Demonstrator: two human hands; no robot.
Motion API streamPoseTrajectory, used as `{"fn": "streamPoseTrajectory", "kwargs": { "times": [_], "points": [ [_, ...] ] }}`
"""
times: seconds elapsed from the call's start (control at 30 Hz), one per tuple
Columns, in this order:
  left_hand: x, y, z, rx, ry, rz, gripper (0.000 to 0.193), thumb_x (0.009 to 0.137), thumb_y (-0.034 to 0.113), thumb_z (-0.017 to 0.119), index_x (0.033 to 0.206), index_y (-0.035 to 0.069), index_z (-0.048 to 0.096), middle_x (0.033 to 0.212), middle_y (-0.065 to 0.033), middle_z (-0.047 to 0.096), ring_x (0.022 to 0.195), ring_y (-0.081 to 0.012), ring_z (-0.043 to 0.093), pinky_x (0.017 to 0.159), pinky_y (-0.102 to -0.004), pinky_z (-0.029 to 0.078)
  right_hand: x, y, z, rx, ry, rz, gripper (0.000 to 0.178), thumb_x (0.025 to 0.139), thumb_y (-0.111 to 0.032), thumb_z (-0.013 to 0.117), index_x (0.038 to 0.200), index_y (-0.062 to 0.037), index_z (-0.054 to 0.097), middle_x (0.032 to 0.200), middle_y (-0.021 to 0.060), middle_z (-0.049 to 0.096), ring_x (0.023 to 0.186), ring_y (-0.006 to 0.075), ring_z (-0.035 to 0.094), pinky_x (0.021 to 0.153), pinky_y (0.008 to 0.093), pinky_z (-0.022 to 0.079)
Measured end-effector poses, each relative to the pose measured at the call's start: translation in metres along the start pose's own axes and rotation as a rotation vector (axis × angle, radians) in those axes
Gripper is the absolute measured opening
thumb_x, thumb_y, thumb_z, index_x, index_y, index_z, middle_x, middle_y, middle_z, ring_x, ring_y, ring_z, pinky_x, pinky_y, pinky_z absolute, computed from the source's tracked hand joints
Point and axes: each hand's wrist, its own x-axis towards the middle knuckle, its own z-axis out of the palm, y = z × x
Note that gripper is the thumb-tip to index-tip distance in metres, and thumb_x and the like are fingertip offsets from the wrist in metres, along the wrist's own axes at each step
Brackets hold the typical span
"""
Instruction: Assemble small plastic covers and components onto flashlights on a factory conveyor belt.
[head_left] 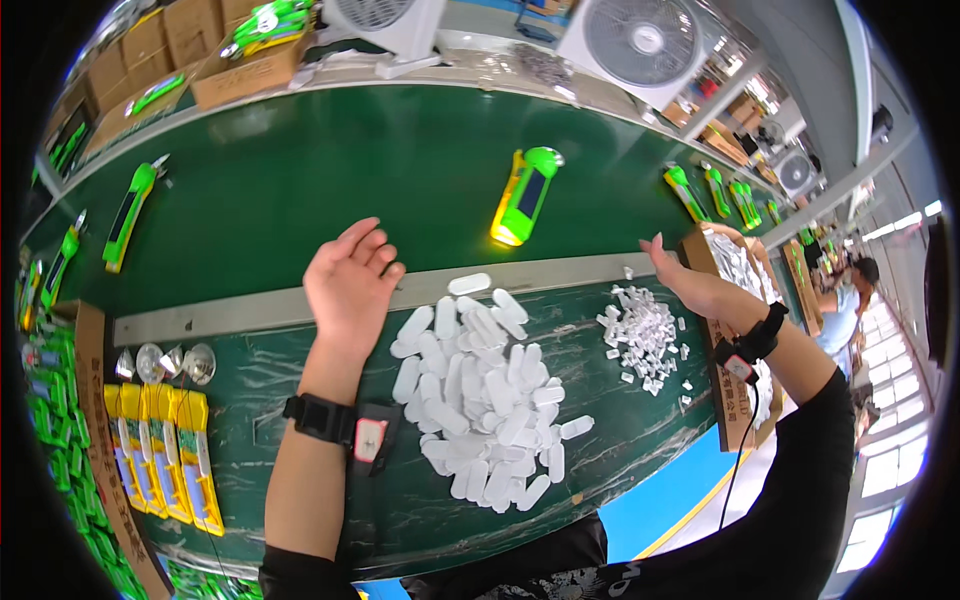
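My left hand (352,285) is raised palm-up at the near edge of the green belt, fingers loosely bent and apart, with nothing in it. My right hand (675,272) is at the belt edge on the right, seen edge-on, fingers extended and apparently empty. Between them on the belt lies a green and yellow handheld lamp (527,198) with a dark panel, its near end glowing yellow. A heap of white oblong plastic pieces (480,390) covers the middle of the marbled green table. A smaller pile of small white parts (645,335) lies nearest my right hand.
Yellow casings (165,455) and silver reflector cups (200,364) stand at left beside a cardboard box (110,440) of green parts. Another box (725,395) of white pieces is at right. More green lamps (130,215) lie along the belt. Fans (645,40) stand beyond; a person (850,300) sits far right.
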Motion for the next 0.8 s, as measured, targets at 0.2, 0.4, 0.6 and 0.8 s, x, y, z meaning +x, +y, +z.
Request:
{"fn": "streamPoseTrajectory", "kwargs": {
  "times": [0.2, 0.4, 0.6, 0.8],
  "points": [
    [0.004, -0.003, -0.011, 0.069, 0.094, 0.011, 0.027, 0.08, 0.019, 0.054, 0.1, 0.001, 0.057, 0.085, -0.0054, 0.057, 0.076, -0.0188, 0.052, 0.071, -0.0332, 0.043, 0.07, -0.13, 0.062, 0.136, 0.429, 0.12, 0.097, 0.074, -0.057, 0.063, 0.136, 0.0031, 0.017, 0.134, 0.0238, 0.028, 0.126, 0.031, 0.03, 0.1, 0.0418, 0.032],
    [-0.002, -0.007, -0.009, 0.163, 0.096, 0.039, 0.026, 0.079, 0.016, 0.057, 0.101, 0.002, 0.055, 0.083, -0.0052, 0.056, 0.077, -0.0173, 0.054, 0.072, -0.0312, 0.045, 0.15, -0.174, 0.105, 0.17, 0.644, 0.282, 0.1, 0.061, -0.045, 0.078, 0.124, 0.0036, 0.019, 0.123, 0.024, 0.034, 0.116, 0.0317, 0.038, 0.093, 0.0417, 0.04],
    [0.002, -0.016, -0.003, 0.22, 0.1, 0.031, 0.02, 0.083, 0.013, 0.057, 0.099, 0.002, 0.055, 0.085, -0.0063, 0.056, 0.076, -0.0162, 0.055, 0.071, -0.0307, 0.047, 0.167, -0.159, 0.106, 0.076, 0.637, 0.089, 0.079, 0.064, -0.014, 0.074, 0.119, 0.0011, 0.019, 0.119, 0.0259, 0.036, 0.108, 0.033, 0.045, 0.088, 0.0408, 0.044],
    [0.003, -0.013, -0.007, 0.312, 0.097, 0.023, 0.029, 0.087, 0.02, 0.055, 0.108, 0.0, 0.051, 0.094, -0.0087, 0.055, 0.086, -0.018, 0.054, 0.079, -0.0326, 0.047, 0.124, -0.208, 0.135, 0.233, 0.427, -0.409, 0.082, 0.071, -0.005, 0.067, 0.133, 0.0005, 0.014, 0.105, 0.0163, 0.044, 0.096, 0.0238, 0.05, 0.082, 0.0346, 0.046]
  ]
}}
